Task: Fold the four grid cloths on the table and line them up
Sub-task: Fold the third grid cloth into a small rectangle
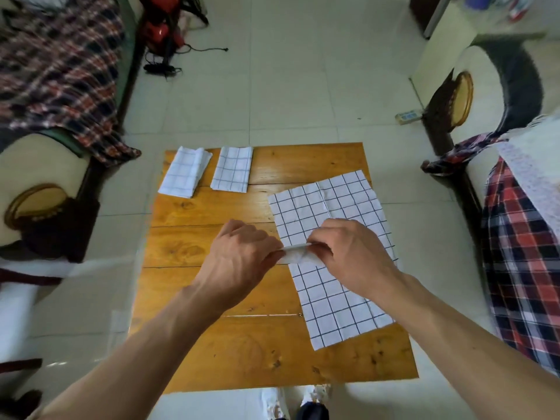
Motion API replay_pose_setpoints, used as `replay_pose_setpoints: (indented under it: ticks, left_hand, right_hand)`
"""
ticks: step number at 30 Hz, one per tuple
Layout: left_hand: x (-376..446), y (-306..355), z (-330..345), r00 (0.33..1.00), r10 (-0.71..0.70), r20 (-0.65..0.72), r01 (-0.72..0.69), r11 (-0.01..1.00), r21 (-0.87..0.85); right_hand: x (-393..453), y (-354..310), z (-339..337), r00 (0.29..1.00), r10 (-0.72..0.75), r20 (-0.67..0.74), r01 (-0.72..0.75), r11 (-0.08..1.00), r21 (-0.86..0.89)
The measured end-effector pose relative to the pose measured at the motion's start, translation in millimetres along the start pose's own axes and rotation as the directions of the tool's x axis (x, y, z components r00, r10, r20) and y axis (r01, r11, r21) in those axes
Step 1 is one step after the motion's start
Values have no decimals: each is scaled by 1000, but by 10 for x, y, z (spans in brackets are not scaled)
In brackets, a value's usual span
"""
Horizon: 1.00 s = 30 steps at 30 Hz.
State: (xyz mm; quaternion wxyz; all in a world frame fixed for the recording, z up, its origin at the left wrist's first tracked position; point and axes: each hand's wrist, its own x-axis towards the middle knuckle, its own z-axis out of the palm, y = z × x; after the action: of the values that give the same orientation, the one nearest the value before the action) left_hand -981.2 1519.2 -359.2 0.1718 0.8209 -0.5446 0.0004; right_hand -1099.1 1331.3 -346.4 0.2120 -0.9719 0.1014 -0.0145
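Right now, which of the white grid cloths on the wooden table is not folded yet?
The large white grid cloth on the table's right side: it lies spread flat under both hands, unlike the two folded ones at the far-left edge.

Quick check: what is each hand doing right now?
Left hand: pinching the small folded grid cloth.
Right hand: pinching the same cloth's other end.

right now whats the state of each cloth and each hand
far-left cloth: folded, lying on the table
second cloth: folded, lying beside it
held cloth: bunched small, pinched between both hands
big cloth: unfolded, spread flat
left hand: pinching held cloth
right hand: pinching held cloth
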Motion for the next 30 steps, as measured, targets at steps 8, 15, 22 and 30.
replay_pose_setpoints:
  ticks: [8,15,22,30]
  left_hand:
    - [-152,298,-1237,995,52,80,-54,998,12]
    - [-97,548,-1727,996,90,-14,-91,987,-134]
    - [195,1018,-1784,982,121,-144,-155,955,-254]
    - [787,2151,-1539,968,169,-184,-212,946,-246]
  right_hand:
    - [-413,-709,-1192,998,-36,48,39,998,-49]
    - [-816,-854,-1852,998,10,-62,-15,996,-85]
    - [-1326,-473,-2237,978,82,-191,-92,995,-46]
    - [-2130,330,-2718,925,156,-347,-154,987,33]
